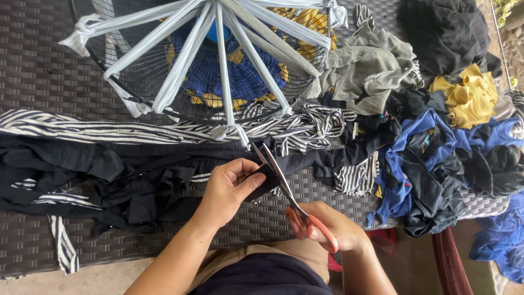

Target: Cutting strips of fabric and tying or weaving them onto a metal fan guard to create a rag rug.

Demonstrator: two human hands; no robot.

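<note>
My left hand (229,188) pinches the end of a black fabric strip (136,183) that trails left across the woven table (43,71). My right hand (327,226) grips orange-handled scissors (281,180); their blades are apart and point up-left, straddling the black strip just right of my left thumb. A long black-and-white striped strip (109,131) lies above the black one.
A round wire fan guard (207,60) wrapped with pale fabric spokes sits at the top centre. Heaped scraps fill the right side: grey (371,65), black (447,33), yellow (469,98) and blue (415,164). The table's near edge runs just beyond my lap.
</note>
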